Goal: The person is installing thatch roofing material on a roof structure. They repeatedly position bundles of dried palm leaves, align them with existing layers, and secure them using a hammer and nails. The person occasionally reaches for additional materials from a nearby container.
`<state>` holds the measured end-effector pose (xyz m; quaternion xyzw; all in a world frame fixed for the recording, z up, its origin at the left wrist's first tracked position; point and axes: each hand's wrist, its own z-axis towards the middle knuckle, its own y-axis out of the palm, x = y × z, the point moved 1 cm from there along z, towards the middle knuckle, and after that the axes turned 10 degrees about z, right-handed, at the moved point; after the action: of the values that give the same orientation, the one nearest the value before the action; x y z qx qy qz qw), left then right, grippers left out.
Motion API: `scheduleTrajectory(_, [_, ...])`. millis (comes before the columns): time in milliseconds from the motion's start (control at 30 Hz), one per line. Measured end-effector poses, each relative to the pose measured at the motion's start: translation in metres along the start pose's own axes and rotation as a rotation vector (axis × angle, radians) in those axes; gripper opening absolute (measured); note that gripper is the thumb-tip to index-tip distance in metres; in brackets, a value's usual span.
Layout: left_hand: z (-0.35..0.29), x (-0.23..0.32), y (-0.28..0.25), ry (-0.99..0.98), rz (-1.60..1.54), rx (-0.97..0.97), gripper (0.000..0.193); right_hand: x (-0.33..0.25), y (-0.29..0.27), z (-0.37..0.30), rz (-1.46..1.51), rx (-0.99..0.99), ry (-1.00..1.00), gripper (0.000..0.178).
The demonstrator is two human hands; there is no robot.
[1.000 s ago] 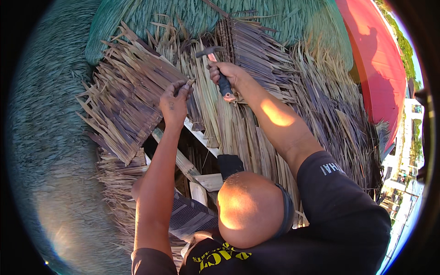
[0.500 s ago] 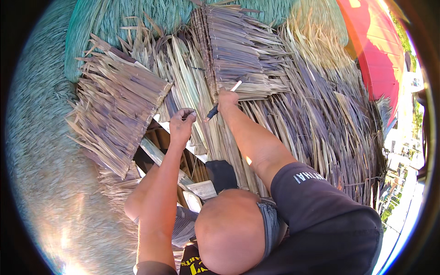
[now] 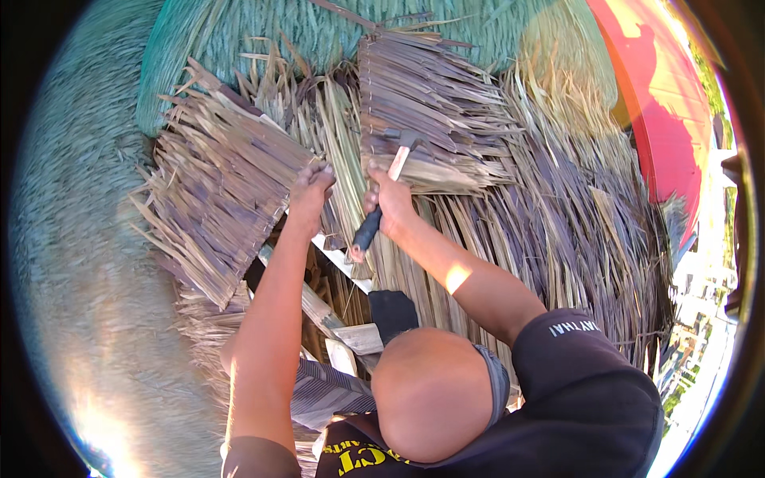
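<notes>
My right hand point(image 3: 390, 203) is wrapped round a hammer point(image 3: 368, 229) with a black grip, a pale upper shaft and a dark metal head. The head points up and away, over the lower edge of a dried-leaf thatch panel point(image 3: 422, 88). At the upper right corner of another thatch panel point(image 3: 227, 163), on the left, my left hand point(image 3: 309, 195) is closed with its fingertips pinched together. What is between them, if anything, is too small to make out. Both panels have a stitched edge, and pale leaf strips point(image 3: 344, 135) run between them.
Below my left hand a gap shows wooden battens point(image 3: 320, 307) and a white strip. A black patch point(image 3: 392, 315) lies beside my bent knee point(image 3: 430, 390). Green netting point(image 3: 319, 36) covers thatch at the far side. A red roof point(image 3: 665, 103) stands right, beyond the thatch edge.
My right hand has turned, bringing the hammer's head into sight. My left hand has come up against the left panel's corner. The right panel's rolled brown edge no longer shows.
</notes>
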<state>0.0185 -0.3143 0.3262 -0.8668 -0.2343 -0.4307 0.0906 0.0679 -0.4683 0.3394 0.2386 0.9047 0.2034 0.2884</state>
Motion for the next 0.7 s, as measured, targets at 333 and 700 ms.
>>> scheduleTrajectory(333, [0.055,0.013,-0.13,0.21,0.54,0.086,0.028,0.023,0.055,-0.067,-0.466,-0.218,0.422,0.036])
scheduleTrajectory(700, [-0.083,-0.016,-0.361,0.418,1.652,0.432,0.037,0.045,0.228,0.043,-1.58,-1.086,-1.148,0.043])
